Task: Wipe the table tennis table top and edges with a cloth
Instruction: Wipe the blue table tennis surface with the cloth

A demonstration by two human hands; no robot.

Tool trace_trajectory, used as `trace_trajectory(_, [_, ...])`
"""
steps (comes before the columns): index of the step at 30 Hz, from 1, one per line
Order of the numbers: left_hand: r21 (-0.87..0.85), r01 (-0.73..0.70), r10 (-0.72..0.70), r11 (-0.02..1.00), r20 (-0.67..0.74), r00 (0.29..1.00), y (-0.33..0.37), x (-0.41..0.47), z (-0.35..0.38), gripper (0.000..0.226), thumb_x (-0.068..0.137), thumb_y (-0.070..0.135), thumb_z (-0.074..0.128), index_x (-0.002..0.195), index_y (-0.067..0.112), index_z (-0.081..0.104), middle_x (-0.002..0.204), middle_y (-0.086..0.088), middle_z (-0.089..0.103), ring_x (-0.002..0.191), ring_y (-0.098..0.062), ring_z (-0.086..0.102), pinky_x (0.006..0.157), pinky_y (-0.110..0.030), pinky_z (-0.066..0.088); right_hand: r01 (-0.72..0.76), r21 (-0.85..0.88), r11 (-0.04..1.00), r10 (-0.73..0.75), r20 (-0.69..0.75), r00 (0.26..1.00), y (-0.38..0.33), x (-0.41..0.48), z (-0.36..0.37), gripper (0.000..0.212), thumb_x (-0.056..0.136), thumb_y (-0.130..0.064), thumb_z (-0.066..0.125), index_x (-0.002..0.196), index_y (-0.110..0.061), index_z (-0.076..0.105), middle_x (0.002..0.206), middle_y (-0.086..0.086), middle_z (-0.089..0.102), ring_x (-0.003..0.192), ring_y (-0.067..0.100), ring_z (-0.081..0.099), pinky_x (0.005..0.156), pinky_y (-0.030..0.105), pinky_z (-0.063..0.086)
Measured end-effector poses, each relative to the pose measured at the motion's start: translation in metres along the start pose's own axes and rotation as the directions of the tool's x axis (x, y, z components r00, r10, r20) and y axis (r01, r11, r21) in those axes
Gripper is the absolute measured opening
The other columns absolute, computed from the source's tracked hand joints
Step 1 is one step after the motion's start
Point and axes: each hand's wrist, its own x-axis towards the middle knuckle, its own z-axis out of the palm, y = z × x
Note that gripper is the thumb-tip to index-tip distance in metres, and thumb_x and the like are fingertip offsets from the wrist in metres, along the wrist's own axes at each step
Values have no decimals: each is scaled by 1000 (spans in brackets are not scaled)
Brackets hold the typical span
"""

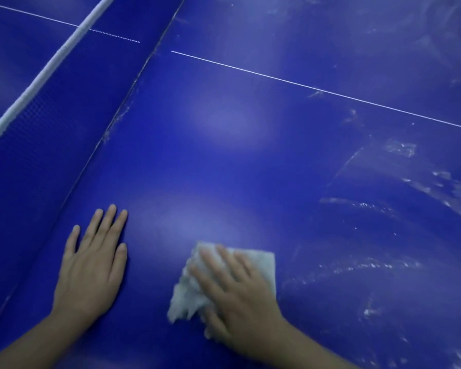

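The blue table tennis table top [224, 161] fills the view, with a thin white centre line [304, 85] running across it. My right hand [234, 294] lies flat on a crumpled white cloth [189, 294], pressing it onto the table near the bottom middle; the hand looks motion-blurred. My left hand [93, 259] rests palm down on the bare surface to the left of the cloth, fingers spread and holding nothing.
The net [37, 145] with its white top band [51, 62] runs diagonally along the left, its base just beyond my left hand. Whitish wet smears [410, 209] streak the right side of the table top.
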Motion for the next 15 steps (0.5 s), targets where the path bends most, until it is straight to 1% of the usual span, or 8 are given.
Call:
trace_trajectory(2, [6, 0, 0, 1000, 2, 1000, 0, -1, 0, 59, 92, 35, 17, 144, 11, 31, 150, 0, 23, 140, -16, 20, 113, -39, 8, 38, 19, 999, -39, 61, 997, -2, -11, -2, 64, 83, -46, 41, 144, -26, 38, 150, 0, 37, 135, 22, 39, 109, 39, 32])
trace_trajectory(3, [8, 0, 0, 1000, 6, 1000, 0, -1, 0, 60, 92, 35, 17, 145, 11, 31, 150, 0, 22, 141, -16, 19, 113, -39, 8, 9, -26, 1000, -8, 40, 999, 11, -9, -8, 62, 83, -46, 40, 141, -24, 43, 147, 1, 41, 132, 22, 44, 106, 38, 37])
trace_trajectory(5, [7, 1, -1, 1000, 10, 1000, 0, -1, 0, 60, 92, 36, 15, 145, 12, 28, 151, 1, 20, 142, -14, 16, 114, -40, 7, -157, -81, 984, 153, -61, 986, 56, 2, -23, 57, 90, -42, 37, 141, -18, 43, 148, 5, 39, 131, 26, 44, 106, 37, 35])
trace_trajectory(6, [6, 0, 0, 1000, 10, 1000, 0, -1, 0, 60, 92, 37, 15, 146, 13, 27, 152, 0, 20, 142, -14, 14, 114, -40, 7, -285, -73, 956, 278, -99, 956, 86, 9, -33, 54, 95, -40, 38, 145, -18, 35, 152, 5, 31, 136, 27, 36, 111, 36, 27])
trace_trajectory(8, [0, 2, -2, 1000, 9, 1000, 0, -2, 0, 61, 92, 37, 13, 146, 13, 26, 153, 0, 20, 142, -12, 12, 115, -40, 6, -538, -49, 841, 524, -167, 835, 145, 20, -49, 53, 100, -35, 37, 149, -20, 23, 157, 4, 17, 143, 26, 21, 114, 36, 13])
trace_trajectory(11, [-13, -2, 2, 1000, 6, 1000, 0, -3, 0, 60, 93, 37, 14, 147, 14, 24, 154, -2, 21, 143, -12, 10, 115, -40, 5, -717, 39, 696, 707, -214, 674, 185, 30, -63, 53, 99, -35, 30, 150, -24, 19, 159, 0, 13, 144, 25, 13, 115, 41, 11])
trace_trajectory(13, [-24, -6, 6, 1000, 6, 1000, 1, -3, -1, 58, 93, 35, 17, 147, 14, 24, 154, -2, 20, 143, -13, 9, 115, -40, 4, -715, 11, 699, 700, -217, 680, 163, 32, -56, 53, 99, -32, 31, 149, -20, 21, 158, 4, 15, 144, 28, 14, 114, 40, 11])
trace_trajectory(15, [-30, -7, 7, 1000, 4, 1000, 2, -3, -1, 55, 95, 31, 20, 147, 13, 24, 155, -3, 19, 144, -15, 10, 115, -41, 4, -598, -30, 801, 582, -197, 789, 106, 22, -37, 53, 98, -31, 36, 148, -15, 26, 156, 12, 21, 140, 34, 23, 112, 42, 17])
